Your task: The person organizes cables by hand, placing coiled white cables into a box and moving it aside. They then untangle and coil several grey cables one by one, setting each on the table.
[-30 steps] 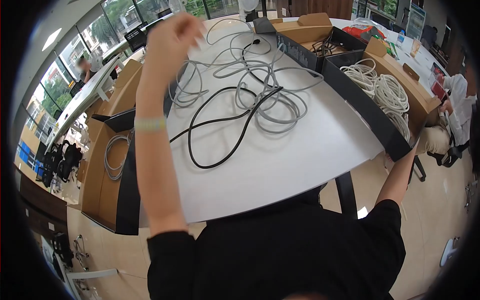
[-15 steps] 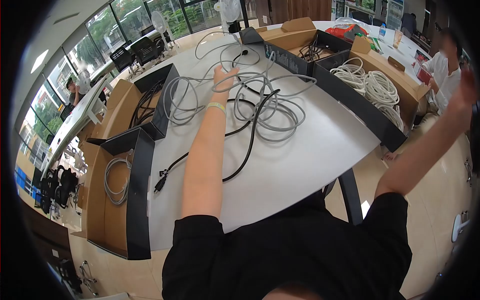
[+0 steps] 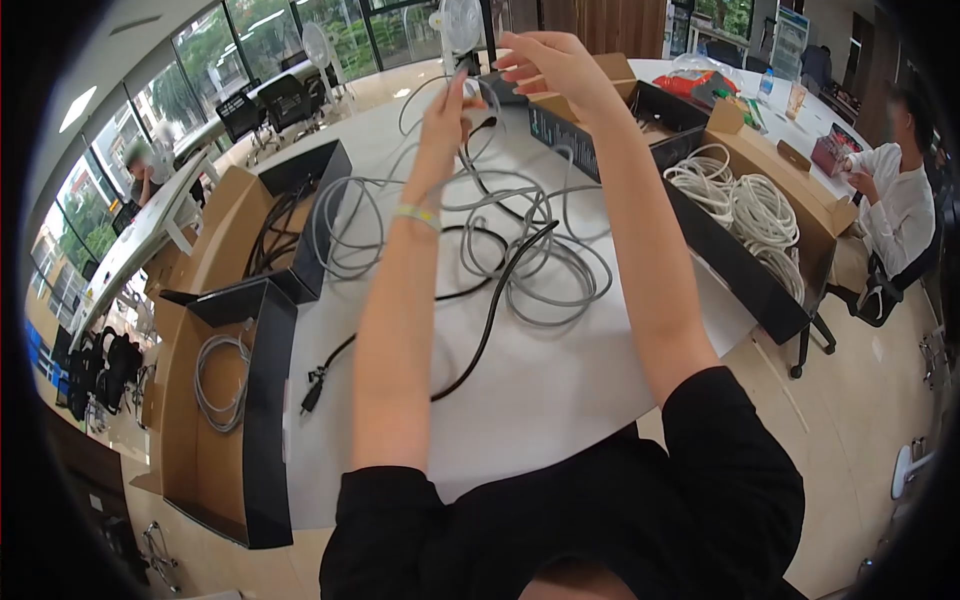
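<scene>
Both my arms reach out over a white table (image 3: 560, 400). My left hand (image 3: 447, 112) is raised and closed on a strand of the tangled grey cable (image 3: 545, 285), lifting a loop off the heap. My right hand (image 3: 552, 62) hovers just right of it with fingers spread, close to the lifted strand, and I see nothing held in it. A black power cable (image 3: 487, 322) runs through the grey tangle, and its plug (image 3: 312, 390) lies near the table's left edge.
Open cardboard boxes ring the table: one with a grey coil (image 3: 218, 380) at left, one with black cables (image 3: 285, 215) behind it, one with white cable coils (image 3: 765, 210) at right. A person in white (image 3: 900, 205) sits at far right. Fans (image 3: 455, 20) stand at the back.
My right arm has swung in from the far right to above the cable heap. My left hand has risen, lifting a grey strand. The view has shifted slightly.
</scene>
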Tool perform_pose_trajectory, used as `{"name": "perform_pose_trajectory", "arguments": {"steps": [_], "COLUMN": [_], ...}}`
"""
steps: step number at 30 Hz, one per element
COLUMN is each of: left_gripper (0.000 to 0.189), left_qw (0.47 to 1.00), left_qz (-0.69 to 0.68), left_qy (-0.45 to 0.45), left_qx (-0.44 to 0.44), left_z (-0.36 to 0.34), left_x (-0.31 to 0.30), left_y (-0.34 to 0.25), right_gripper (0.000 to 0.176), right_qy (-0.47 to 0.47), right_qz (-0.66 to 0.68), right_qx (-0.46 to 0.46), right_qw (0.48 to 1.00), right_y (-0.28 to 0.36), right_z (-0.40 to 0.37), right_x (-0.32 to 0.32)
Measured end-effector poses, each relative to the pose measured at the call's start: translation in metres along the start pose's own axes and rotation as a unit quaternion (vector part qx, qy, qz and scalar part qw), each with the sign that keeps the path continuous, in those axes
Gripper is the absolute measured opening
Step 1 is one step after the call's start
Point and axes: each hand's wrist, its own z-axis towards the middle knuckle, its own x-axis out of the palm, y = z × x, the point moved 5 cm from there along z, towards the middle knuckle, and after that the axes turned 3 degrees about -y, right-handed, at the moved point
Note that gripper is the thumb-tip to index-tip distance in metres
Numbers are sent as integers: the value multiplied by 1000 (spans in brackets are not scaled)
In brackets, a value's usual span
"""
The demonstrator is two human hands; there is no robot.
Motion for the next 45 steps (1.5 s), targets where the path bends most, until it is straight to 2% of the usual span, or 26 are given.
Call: {"name": "perform_pose_trajectory", "arguments": {"steps": [1, 4, 5, 6, 8, 10, 12, 14, 16, 17, 19, 20, 21, 22, 24, 25, 26, 28, 30, 32, 33, 34, 36, 37, 44, 45], "left_gripper": [51, 46, 44, 44, 40, 38, 37, 36, 35, 35, 25, 25, 25, 25, 26, 25, 25, 24, 26, 29, 29, 30, 31, 31, 31, 30], "left_qw": [999, 981, 971, 972, 950, 941, 925, 904, 913, 913, 913, 912, 902, 890, 866, 854, 841, 843, 848, 856, 876, 894, 898, 903, 952, 963], "left_qz": [-5, 80, 97, 99, 181, 247, 315, 337, 386, 386, 396, 398, 414, 429, 472, 484, 495, 492, 474, 458, 443, 426, 425, 421, 305, 263], "left_qy": [42, 144, 164, 163, 203, 179, 156, 54, -27, -25, -47, -46, -66, -87, -91, -106, -121, -122, -127, -138, -115, -91, -65, -50, 20, 55], "left_qx": [21, 105, 141, 137, 153, 144, 142, 258, 126, 129, -88, -88, -107, -125, -136, -160, -184, -179, -200, -197, -152, -108, -95, -70, -35, -23], "left_z": [-6, -37, -51, -62, -84, -95, -94, -77, -61, -59, -58, -57, -55, -52, -46, -48, -51, -47, -48, -50, -46, -44, -41, -42, -55, -56], "left_x": [8, 19, 20, 17, 15, 9, -9, -51, -93, -103, -124, -130, -140, -151, -165, -166, -168, -180, -180, -172, -164, -155, -138, -124, -63, -57], "left_y": [-29, -100, -119, -134, -159, -175, -175, -177, -157, -151, -123, -117, -109, -100, -83, -76, -68, -44, -35, -38, -43, -49, -59, -69, -107, -110], "right_gripper": [41, 51, 59, 59, 66, 59, 49, 41, 45, 44, 38, 31, 41, 41, 41, 39, 39, 35, 34, 32, 32, 29, 23, 21, 25, 26], "right_qy": [-26, -78, -176, -173, -119, -84, 91, 139, 109, 64, 22, -16, -35, -36, 8, 46, 49, 150, 133, 181, 183, 156, 100, 61, 102, 33], "right_qz": [-8, -98, -122, -120, -97, -76, 75, 58, 144, 179, 163, 148, 185, 186, 452, 516, 514, 581, 583, 546, 546, 531, 499, 507, 404, 343], "right_qx": [62, 65, 25, 28, 33, 31, 64, 21, -71, -47, -77, -103, -73, -73, -192, -200, -202, -271, -269, -259, -260, -229, -163, -133, -72, -43], "right_qw": [998, 990, 976, 977, 988, 993, 991, 988, 981, 981, 983, 983, 979, 979, 871, 832, 832, 753, 755, 776, 775, 801, 845, 849, 906, 938], "right_y": [-21, -53, -75, -78, -78, -75, -64, -35, -10, -2, 16, 23, 22, 20, 31, 33, 34, 41, 44, 50, 51, 48, 40, 37, 29, 41], "right_z": [7, 15, 26, 26, 24, 19, 13, 0, -4, -9, -6, -5, -4, -5, -8, -9, -7, -11, -13, -12, -12, -10, -10, -9, -10, -18], "right_x": [-5, -16, -21, -19, -14, -12, 0, -3, -12, -19, -29, -34, -41, -44, -55, -58, -61, -66, -76, -81, -83, -83, -82, -81, -61, -54]}}
